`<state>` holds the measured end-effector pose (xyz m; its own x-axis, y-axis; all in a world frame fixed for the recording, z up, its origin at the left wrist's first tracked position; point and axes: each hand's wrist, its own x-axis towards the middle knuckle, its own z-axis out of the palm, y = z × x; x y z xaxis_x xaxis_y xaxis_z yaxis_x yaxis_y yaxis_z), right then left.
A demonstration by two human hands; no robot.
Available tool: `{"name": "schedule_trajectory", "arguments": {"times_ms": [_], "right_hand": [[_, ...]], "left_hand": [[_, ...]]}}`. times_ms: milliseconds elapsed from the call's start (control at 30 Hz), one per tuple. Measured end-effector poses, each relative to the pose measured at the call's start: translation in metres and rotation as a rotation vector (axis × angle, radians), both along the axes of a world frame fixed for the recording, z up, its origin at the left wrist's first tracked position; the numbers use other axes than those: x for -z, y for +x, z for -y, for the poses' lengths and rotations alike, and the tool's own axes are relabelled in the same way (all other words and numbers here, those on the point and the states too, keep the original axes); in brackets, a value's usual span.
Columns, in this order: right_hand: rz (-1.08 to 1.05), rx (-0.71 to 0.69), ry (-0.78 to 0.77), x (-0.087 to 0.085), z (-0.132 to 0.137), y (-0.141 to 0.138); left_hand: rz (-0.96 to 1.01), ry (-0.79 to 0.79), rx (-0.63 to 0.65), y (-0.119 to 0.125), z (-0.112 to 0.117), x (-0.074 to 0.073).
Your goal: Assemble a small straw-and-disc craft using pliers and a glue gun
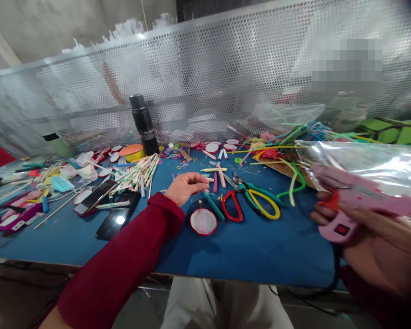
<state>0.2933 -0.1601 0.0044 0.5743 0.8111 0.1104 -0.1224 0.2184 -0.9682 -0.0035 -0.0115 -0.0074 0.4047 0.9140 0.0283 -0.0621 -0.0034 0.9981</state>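
My left hand (186, 186), in a dark red sleeve, is over the middle of the table with thumb and fingers pinched together. What lies between its fingertips is too small to make out. Just below the fingertips is a slim teal handle (215, 206), beside a round white disc (205, 224) with a red rim. To the right lie scissors with a red handle loop (232, 208) and a yellow one (265, 205), and teal-handled pliers (251, 194). At the right edge my right hand (380, 242) grips a pink glue gun (359, 196), fingers around its orange trigger.
A black bottle (144, 123) stands at the back near the perforated metal screen (205, 77). Bundled paper sticks (140, 176), a phone (96, 198) and a dark glossy slab (118, 219) lie left. Coloured pipe cleaners (294, 178) and clear plastic (366, 157) crowd the right.
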Motion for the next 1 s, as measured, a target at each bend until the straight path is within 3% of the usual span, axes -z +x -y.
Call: {"name": "schedule_trajectory", "arguments": {"times_ms": [67, 167, 400, 533, 700, 1000], "right_hand": [[-0.119, -0.083, -0.058, 0.0, -0.008, -0.016], [-0.095, -0.206, -0.123, -0.001, -0.016, -0.04], [0.402, -0.509, -0.181, 0.003, -0.025, -0.074], [0.446, -0.464, -0.154, 0.015, -0.028, -0.08], [0.33, -0.409, -0.128, 0.031, -0.029, -0.08], [0.398, -0.412, -0.156, 0.032, -0.027, -0.079]], "left_hand": [[0.03, -0.036, 0.006, 0.001, 0.002, 0.0], [0.068, -0.099, 0.004, 0.004, 0.005, 0.001], [0.062, -0.145, -0.005, 0.008, 0.005, 0.009], [0.032, -0.132, 0.034, 0.007, 0.005, 0.011], [0.053, -0.136, 0.038, 0.008, 0.006, 0.011], [0.101, -0.172, -0.017, 0.009, 0.006, 0.011]]}}
